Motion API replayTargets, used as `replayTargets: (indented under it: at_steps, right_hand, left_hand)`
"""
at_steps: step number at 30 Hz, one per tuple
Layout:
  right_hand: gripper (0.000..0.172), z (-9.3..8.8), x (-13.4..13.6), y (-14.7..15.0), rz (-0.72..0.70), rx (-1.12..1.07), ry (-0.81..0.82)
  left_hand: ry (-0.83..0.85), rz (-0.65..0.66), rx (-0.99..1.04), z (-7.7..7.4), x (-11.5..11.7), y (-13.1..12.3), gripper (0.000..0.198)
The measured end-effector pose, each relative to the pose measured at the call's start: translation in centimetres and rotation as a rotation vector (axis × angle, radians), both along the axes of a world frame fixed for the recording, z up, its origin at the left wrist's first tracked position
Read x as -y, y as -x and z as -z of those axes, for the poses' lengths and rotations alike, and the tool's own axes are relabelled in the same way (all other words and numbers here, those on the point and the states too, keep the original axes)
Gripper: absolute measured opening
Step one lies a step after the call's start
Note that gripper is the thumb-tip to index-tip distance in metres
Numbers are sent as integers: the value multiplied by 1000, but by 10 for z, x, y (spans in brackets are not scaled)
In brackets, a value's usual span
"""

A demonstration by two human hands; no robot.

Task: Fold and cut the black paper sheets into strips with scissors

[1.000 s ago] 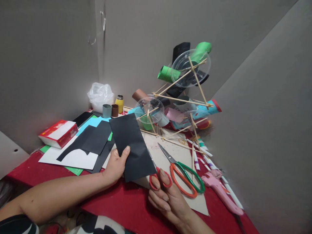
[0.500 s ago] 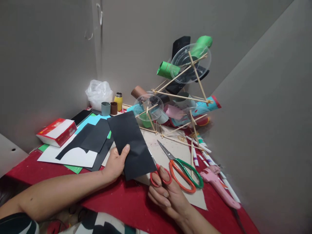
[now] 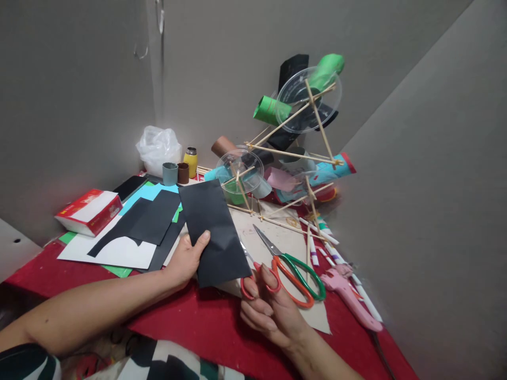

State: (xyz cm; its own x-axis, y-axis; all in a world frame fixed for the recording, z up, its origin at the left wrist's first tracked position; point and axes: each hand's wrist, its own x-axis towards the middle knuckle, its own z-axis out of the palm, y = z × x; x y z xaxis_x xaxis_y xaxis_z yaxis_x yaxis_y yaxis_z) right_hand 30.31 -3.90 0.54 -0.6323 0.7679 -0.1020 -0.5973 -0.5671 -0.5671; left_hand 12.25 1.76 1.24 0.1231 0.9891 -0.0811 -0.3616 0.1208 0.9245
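A black paper rectangle (image 3: 214,232) is gripped by my left hand (image 3: 188,259), thumb on its face and fingers behind. My right hand (image 3: 269,311) has its fingers through the red handles of small scissors (image 3: 246,253); the blades are at the paper's right edge, partly hidden by it. Just right of them, larger scissors (image 3: 293,274) with one green and one orange handle lie on a beige board (image 3: 319,314).
Sticks, clear lids and coloured paper tubes form a structure (image 3: 293,153) at the back. A red tissue pack (image 3: 89,211), paper sheets (image 3: 152,224), a plastic bag (image 3: 159,150) and a yellow bottle (image 3: 190,161) stand left; a pink glue gun (image 3: 352,298) lies right.
The red scissor handles have spread slightly apart in my right hand. The whole view has shifted a little, and the black paper has moved slightly right relative to the sheets behind.
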Motion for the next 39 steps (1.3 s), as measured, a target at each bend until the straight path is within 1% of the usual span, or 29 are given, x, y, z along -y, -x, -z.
replayTargets:
  at_steps: [3,8,13,16,20,23,25,27,29,30,32,36,39]
  right_hand:
    - [43,0,0,1,-4,8,15]
    - [45,-2,0,4,65,45,39]
    - [42,-3,2,4,25,22,-3]
    - [40,-3,2,3,-13,-12,-29]
    - [39,-2,2,1,10,-11,-35]
    - [36,-1,1,-5,-10,19,-70]
    - [35,-2,0,-10,-2,53,-139]
    - [34,-5,-1,-16,100,103,-203]
    - [32,-10,-2,-18,263,173,-232]
    - [31,-12,-3,-18,333,214,-237]
    - [32,-16,-5,-16,426,312,-239]
    - [35,-16,-10,-9,520,507,-249]
    - [42,-13,-11,-5,526,565,-250]
  left_hand:
    - [13,-24,-16,-1,-1,0,47]
    - [-11,-30,-30,3,-2,0,47]
    - [-6,-9,0,6,-4,-1,46]
    - [-1,-17,-21,4,-3,-1,48]
    - [-19,-11,-45,0,-3,0,47]
    - [-26,-14,3,-2,-8,3,45]
    - [-39,-57,64,-3,-15,7,45]
    - [-61,-124,125,-4,-22,12,44]
    - [-86,-185,173,-4,-27,15,42]
    - [-94,-201,191,-4,-29,16,40]
    - [-93,-208,206,-4,-29,16,39]
    - [-85,-187,189,-5,-24,14,40]
    - [-118,-200,95,-7,-20,15,37]
